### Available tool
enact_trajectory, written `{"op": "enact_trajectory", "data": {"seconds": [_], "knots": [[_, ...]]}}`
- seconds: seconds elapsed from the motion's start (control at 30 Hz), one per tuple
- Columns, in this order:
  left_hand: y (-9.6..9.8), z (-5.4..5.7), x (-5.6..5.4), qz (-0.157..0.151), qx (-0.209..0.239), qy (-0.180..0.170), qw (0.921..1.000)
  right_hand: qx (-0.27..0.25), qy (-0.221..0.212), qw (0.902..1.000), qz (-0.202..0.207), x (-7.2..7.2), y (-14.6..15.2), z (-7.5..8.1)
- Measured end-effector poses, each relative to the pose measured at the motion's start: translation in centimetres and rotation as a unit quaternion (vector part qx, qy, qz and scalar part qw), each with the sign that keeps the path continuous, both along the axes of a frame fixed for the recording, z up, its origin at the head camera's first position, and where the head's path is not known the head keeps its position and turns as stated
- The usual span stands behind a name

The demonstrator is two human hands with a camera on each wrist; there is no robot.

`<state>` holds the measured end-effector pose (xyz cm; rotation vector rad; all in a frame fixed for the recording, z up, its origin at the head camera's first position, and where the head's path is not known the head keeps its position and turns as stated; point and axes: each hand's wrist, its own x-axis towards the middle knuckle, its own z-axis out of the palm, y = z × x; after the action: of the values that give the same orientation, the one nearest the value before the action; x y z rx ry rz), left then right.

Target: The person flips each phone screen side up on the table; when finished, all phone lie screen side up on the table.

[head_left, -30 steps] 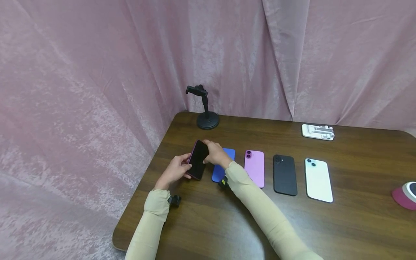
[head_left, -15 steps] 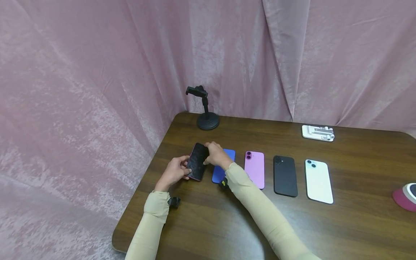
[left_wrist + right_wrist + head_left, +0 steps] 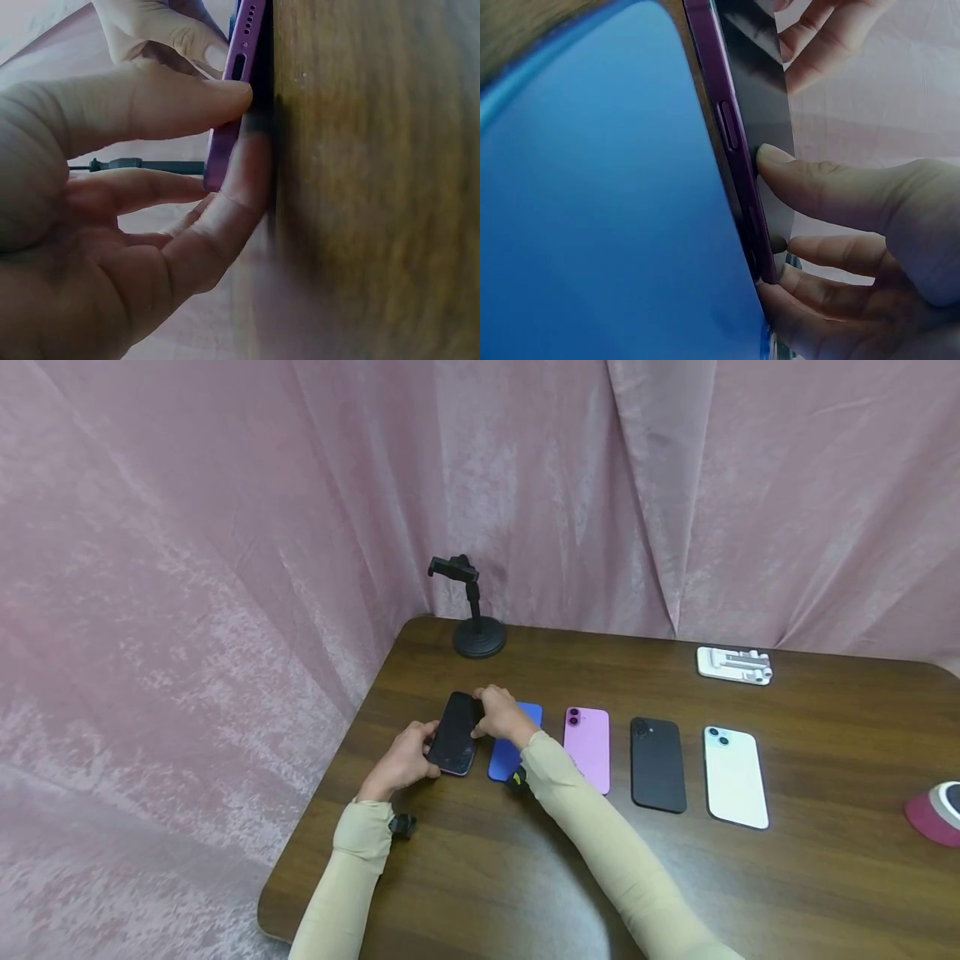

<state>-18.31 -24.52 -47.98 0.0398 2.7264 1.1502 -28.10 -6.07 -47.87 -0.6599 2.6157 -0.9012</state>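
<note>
A smartphone (image 3: 454, 737) with a dark screen facing up and a purple frame lies low over the table's left part. My left hand (image 3: 405, 760) pinches its lower left corner; in the left wrist view the thumb is on the purple edge (image 3: 218, 159) by the charging port, a finger beneath. My right hand (image 3: 501, 717) grips the upper right end, its thumb at the screen's side in the right wrist view and other fingers curled round the top end. Beside it, a blue phone (image 3: 504, 763) lies partly hidden under my right hand and wrist.
To the right lie a pink-purple phone (image 3: 588, 750), a black phone (image 3: 657, 766) and a white phone (image 3: 736, 778), backs up. Behind stand a black phone stand (image 3: 477, 637) and a folded white stand (image 3: 733, 666). A magenta-and-white object (image 3: 936, 814) sits far right; pink curtains hang behind.
The phone has tipped down flatter and moved slightly toward me. My left thumb has slid off the screen to the lower edge. The right hand keeps nearly the same place.
</note>
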Motion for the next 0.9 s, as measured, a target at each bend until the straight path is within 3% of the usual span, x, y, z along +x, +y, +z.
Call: {"op": "enact_trajectory", "data": {"seconds": [0.4,0.9], "knots": [[-0.10,-0.27,-0.06,-0.012,-0.020,0.039,0.9990,-0.002,-0.006,0.9999,-0.008,0.10,0.11,0.07],[-0.06,-0.16,0.01,-0.015,-0.012,0.017,0.9997,-0.009,0.000,0.9999,-0.011,0.25,0.06,-0.04]]}}
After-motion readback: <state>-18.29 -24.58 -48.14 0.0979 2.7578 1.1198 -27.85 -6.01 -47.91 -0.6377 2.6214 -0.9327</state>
